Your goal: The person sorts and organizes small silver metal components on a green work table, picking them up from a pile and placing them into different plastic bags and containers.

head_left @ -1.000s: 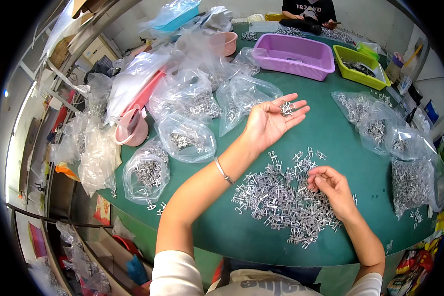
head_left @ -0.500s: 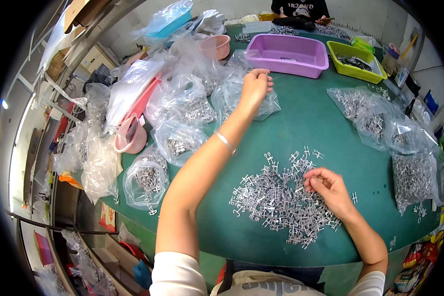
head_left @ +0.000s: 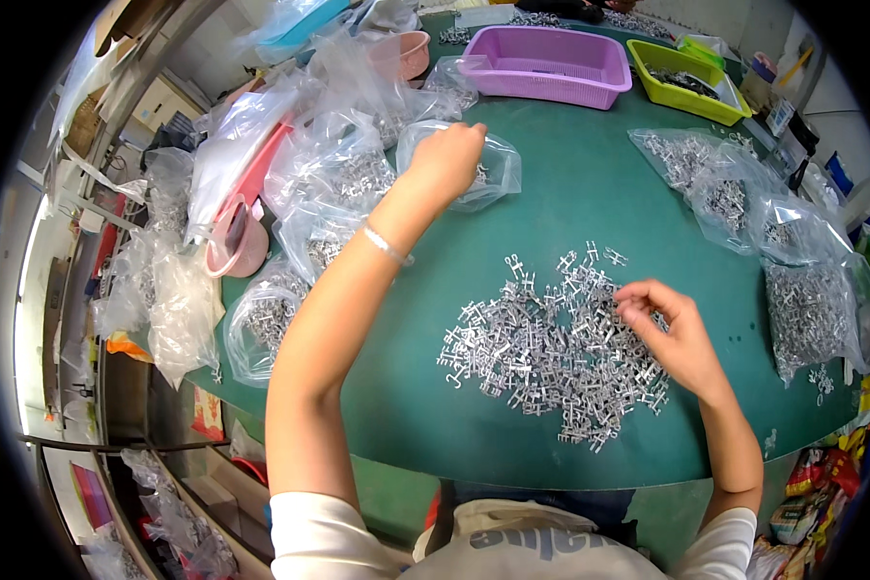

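My left hand (head_left: 447,159) reaches far over the table, above the mouth of a clear plastic bag (head_left: 501,164) that has small silver pieces inside. Its fingers are curled closed, and anything within them is hidden. At the right edge of a loose heap of small silver metal pieces (head_left: 551,358), many with bars and looped ends, is my right hand (head_left: 672,333). Thumb and fingers there come together in a pinch, and I cannot make out anything between them.
More clear bags of silver pieces (head_left: 358,179) crowd the left side, beside a pink cup (head_left: 246,246). A purple basket (head_left: 551,92) and a green tray (head_left: 691,101) stand at the back. Along the right edge lie further filled bags (head_left: 810,309). Part of another person shows at the far side.
My left hand has turned, its fingers curling down over the bag. My right hand stays by the heap, its fingers slightly shifted. The whole view has tilted down a little.
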Demonstrator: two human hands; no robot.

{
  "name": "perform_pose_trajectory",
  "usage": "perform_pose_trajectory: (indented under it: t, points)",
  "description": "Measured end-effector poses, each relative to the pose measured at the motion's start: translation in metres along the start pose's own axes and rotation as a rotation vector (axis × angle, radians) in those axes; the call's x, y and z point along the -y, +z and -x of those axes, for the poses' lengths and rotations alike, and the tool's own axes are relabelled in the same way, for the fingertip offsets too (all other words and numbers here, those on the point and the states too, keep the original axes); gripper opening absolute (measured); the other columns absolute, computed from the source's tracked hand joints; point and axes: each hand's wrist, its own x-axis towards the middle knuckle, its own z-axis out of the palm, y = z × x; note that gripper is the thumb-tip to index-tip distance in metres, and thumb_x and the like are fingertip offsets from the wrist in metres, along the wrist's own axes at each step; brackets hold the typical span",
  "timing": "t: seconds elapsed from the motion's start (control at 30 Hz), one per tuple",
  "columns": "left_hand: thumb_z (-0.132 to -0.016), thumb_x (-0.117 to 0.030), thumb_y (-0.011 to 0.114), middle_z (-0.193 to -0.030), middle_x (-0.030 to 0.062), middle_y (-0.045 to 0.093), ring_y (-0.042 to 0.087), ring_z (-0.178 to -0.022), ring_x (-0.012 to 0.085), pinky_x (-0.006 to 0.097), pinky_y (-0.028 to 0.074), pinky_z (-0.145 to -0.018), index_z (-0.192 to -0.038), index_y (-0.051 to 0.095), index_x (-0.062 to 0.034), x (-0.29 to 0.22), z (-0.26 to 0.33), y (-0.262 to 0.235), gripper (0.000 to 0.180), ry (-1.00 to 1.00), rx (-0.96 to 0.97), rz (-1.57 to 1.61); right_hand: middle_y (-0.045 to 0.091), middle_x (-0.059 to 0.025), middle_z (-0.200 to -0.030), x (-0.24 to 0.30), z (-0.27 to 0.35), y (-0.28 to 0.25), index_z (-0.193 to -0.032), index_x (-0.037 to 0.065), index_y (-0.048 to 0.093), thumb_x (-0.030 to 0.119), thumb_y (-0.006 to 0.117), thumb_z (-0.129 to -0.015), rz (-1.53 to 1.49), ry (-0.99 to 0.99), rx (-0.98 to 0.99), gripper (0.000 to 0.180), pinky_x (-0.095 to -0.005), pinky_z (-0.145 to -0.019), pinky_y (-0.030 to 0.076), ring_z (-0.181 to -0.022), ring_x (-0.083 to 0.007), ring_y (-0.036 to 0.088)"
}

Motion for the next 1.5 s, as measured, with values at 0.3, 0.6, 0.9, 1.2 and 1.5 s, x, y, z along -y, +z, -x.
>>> perform_pose_trajectory:
  t: [0.3, 0.6, 0.9, 1.2, 1.5]
  points:
    - [-0.078, -0.017, 0.063, -0.131, 0.0144, 0.042, 0.04, -0.121, 0.0348, 0.047, 0.033, -0.099, -0.118, 0.052, -0.0068, -0.096, 0.156, 0.018, 0.042, 0.38, 0.103, 0.478, 0.051, -0.0077, -0.113, -0.014, 0.066, 0.037, -0.103, 0.01, 0.059, 0.021, 0.067, -0.073, 0.8, -0.315, 0.2, 0.033, -0.0492, -0.098, 0.028, -0.116, -0.0291, 0.041]
    - [-0.08, -0.013, 0.06, -0.137, 0.0119, 0.034, 0.034, -0.123, 0.0361, 0.054, 0.028, -0.1, -0.124, 0.048, -0.012, -0.124, 0.23, 0.021, 0.046, 0.196, 0.106, 0.232, 0.054, -0.0058, -0.107, -0.036, 0.087, 0.017, -0.096, 0.01, 0.059, 0.015, 0.066, -0.072, 0.913, -0.316, -0.162, 0.026, -0.0478, -0.097, 0.027, -0.111, -0.0263, 0.046]
    - [-0.081, -0.011, 0.058, -0.134, 0.0147, 0.036, 0.033, -0.124, 0.0366, 0.053, 0.029, -0.1, -0.117, 0.051, -0.0069, -0.14, 0.273, 0.017, 0.038, -0.007, 0.006, 0.208, 0.054, -0.0099, -0.103, -0.032, 0.112, 0.023, -0.093, 0.005, 0.06, 0.008, 0.064, -0.073, 0.871, -0.19, -0.561, 0.021, -0.0385, -0.086, 0.035, -0.099, -0.0279, 0.049]
    - [-0.078, -0.006, 0.061, -0.128, 0.0185, 0.04, 0.039, -0.119, 0.0368, 0.045, 0.034, -0.097, -0.112, 0.053, -0.0025, -0.197, 0.309, 0.009, 0.034, -0.015, -0.142, 0.621, 0.056, -0.0076, -0.086, -0.022, 0.092, 0.094, -0.089, 0.003, 0.061, 0.018, 0.071, -0.069, 0.885, -0.262, -0.27, 0.026, -0.0354, -0.077, 0.036, -0.087, -0.0249, 0.049]
    - [-0.087, -0.008, 0.053, -0.126, 0.016, 0.047, 0.05, -0.112, 0.0293, 0.035, 0.04, -0.093, -0.123, 0.046, -0.002, -0.202, 0.325, 0.006, 0.037, -0.184, 0.199, 1.523, 0.06, -0.0001, -0.08, -0.024, 0.107, 0.074, -0.102, -0.001, 0.059, 0.003, 0.065, -0.075, -0.218, 0.13, -0.343, 0.027, -0.0213, -0.062, 0.04, -0.07, -0.0042, 0.048]
